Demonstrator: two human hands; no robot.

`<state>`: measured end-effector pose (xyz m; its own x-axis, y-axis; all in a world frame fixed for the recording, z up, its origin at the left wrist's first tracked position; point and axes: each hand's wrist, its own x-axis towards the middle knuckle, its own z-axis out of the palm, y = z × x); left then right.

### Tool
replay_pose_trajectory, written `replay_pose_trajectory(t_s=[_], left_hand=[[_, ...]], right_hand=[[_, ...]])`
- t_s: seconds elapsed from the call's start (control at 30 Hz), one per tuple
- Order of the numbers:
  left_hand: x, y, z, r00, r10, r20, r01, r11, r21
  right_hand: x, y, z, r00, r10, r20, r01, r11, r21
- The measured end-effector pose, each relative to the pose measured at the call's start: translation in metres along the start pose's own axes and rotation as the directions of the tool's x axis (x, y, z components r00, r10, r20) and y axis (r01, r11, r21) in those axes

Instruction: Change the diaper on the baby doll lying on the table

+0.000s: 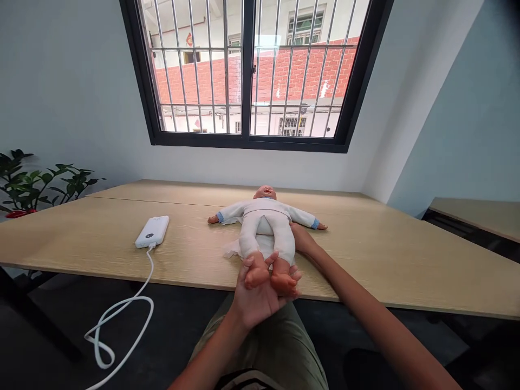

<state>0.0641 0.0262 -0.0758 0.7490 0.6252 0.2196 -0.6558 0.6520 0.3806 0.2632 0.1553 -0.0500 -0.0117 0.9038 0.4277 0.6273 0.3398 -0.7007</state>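
Note:
A baby doll (267, 216) in white clothes with blue cuffs lies on its back, its head toward the window and its arms spread wide. Its bare feet extend toward me past the table's front edge. My left hand (258, 295), palm up, grips the doll's ankles from below, with fingers between and around them. Beside the doll's hip on the right is my right hand (303, 238), its fingers hidden behind the doll's leg and body. Part of a thin white sheet (233, 248) shows under the doll's legs and side.
On the wooden table (195, 260) a white power bank (153, 231) lies to the left, its white cable (150, 319) hanging off the front edge. A potted plant (36, 187) stands at far left. Behind the table is a barred window (246, 138).

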Motion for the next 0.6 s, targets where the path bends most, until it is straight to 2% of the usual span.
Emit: replay_pose_trajectory(t_s=[0.03,0.1,0.17,0.2,0.27,0.33,0.37,0.47,0.6], left_hand=[[-0.002,-0.001,0.000,1.000,0.009,-0.008,-0.009,1.000,-0.008],[-0.006,-0.003,0.002,0.999,0.026,-0.036,-0.027,0.999,-0.030],[-0.012,-0.004,0.006,0.996,0.037,-0.085,-0.042,0.997,-0.057],[-0.016,-0.004,0.008,0.993,0.037,-0.113,-0.044,0.997,-0.066],[-0.026,-0.004,0.012,0.985,0.014,-0.171,-0.025,0.998,-0.061],[-0.038,-0.001,0.013,0.975,-0.031,-0.222,0.029,0.999,-0.015],[-0.043,0.002,0.013,0.966,-0.056,-0.252,0.063,0.998,0.023],[-0.057,0.013,0.010,0.925,-0.065,-0.375,0.130,0.980,0.150],[-0.068,0.033,0.005,0.851,0.063,-0.521,0.077,0.967,0.242]], right_hand=[[-0.001,-0.001,-0.009,0.999,-0.043,0.006,0.043,0.998,-0.041],[-0.006,-0.010,-0.023,0.991,-0.111,-0.071,0.106,0.992,-0.075],[-0.018,-0.027,-0.030,0.971,-0.164,-0.172,0.163,0.986,-0.017],[-0.026,-0.037,-0.032,0.965,-0.218,-0.146,0.223,0.974,0.024],[-0.042,-0.057,-0.033,0.935,-0.341,0.099,0.339,0.940,0.040],[-0.054,-0.071,-0.033,0.852,-0.402,0.336,0.434,0.901,-0.022],[-0.057,-0.075,-0.033,0.816,-0.409,0.409,0.473,0.879,-0.065],[-0.059,-0.075,-0.037,0.773,-0.403,0.490,0.549,0.812,-0.198],[-0.054,-0.062,-0.047,0.774,-0.362,0.519,0.586,0.720,-0.372]])
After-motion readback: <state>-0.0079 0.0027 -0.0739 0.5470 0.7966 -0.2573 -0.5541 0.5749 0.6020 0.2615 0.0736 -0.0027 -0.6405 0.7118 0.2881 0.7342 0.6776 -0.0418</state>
